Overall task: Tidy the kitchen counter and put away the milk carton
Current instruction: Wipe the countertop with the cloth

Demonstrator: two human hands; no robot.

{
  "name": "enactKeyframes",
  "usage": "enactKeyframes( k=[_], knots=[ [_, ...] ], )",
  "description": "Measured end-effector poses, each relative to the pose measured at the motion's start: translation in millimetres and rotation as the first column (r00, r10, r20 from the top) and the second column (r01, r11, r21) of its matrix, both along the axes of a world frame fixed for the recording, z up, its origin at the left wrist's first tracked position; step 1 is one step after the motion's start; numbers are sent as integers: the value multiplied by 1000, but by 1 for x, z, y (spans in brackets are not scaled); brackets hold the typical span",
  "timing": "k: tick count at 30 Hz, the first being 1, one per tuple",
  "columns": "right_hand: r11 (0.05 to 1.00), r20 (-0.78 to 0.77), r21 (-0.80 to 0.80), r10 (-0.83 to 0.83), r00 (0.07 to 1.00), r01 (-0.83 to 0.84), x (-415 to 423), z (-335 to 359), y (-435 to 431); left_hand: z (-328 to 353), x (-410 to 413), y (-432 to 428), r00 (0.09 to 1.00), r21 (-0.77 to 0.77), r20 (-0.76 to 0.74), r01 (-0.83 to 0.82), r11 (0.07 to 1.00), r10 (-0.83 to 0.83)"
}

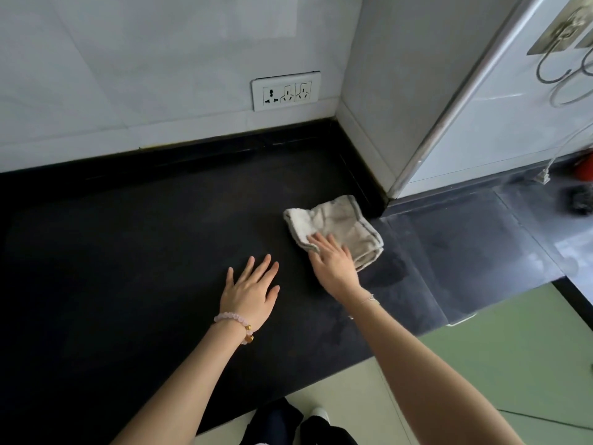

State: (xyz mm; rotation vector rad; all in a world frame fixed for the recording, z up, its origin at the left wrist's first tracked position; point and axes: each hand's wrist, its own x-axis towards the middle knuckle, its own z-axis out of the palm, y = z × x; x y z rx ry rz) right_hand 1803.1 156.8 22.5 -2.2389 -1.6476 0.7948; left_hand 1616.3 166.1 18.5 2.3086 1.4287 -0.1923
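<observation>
No containers visible on the black counter [134, 239]; no milk carton anywhere in view either. Only a folded cloth [337, 224], beige with a grey border, lying flat near the inner corner where the counter meets the tiled wall [128, 75].

Right hand [332, 263] reaching forward across the counter, palm down, fingers spread flat and pressing on the near edge of the cloth, not curled around it. Thin bracelet [369, 298] at that wrist. Forearm stretched in from the lower right.

Left hand [252, 292] laid flat on the bare counter just left of the right one, fingers apart and extended, gripping nothing. Pink bead bracelet [232, 319] with gold beads at the wrist.

Hands near each other but not touching.

White triple socket [285, 90] on the wall above the counter. Metal hooks [564, 43] on the wall at far right. Pale floor [353, 396] below the counter edge.
</observation>
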Motion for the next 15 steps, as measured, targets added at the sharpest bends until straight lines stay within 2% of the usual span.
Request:
enactKeyframes(
  k=[4, 8, 10, 15],
  knots=[
    [993, 23, 44, 107, 994, -108, -14, -4, -28, 1, -2, 0, 1000, 0, 14, -3, 1000, 3],
    [994, 67, -2, 105, 992, -105, 21, -3, -60, 0, -5, 1, 1000, 3, 10, 19, 1000, -19],
    [999, 91, -19, 45, 995, -44, 44, -3, -71, 0, -6, 0, 1000, 10, 8, 28, 1000, -28],
    [973, 82, -11, -230, 970, 232, 91, 0, -73, -1, -4, -3, 1000, 29, 0, 25, 999, -25]
  ],
)
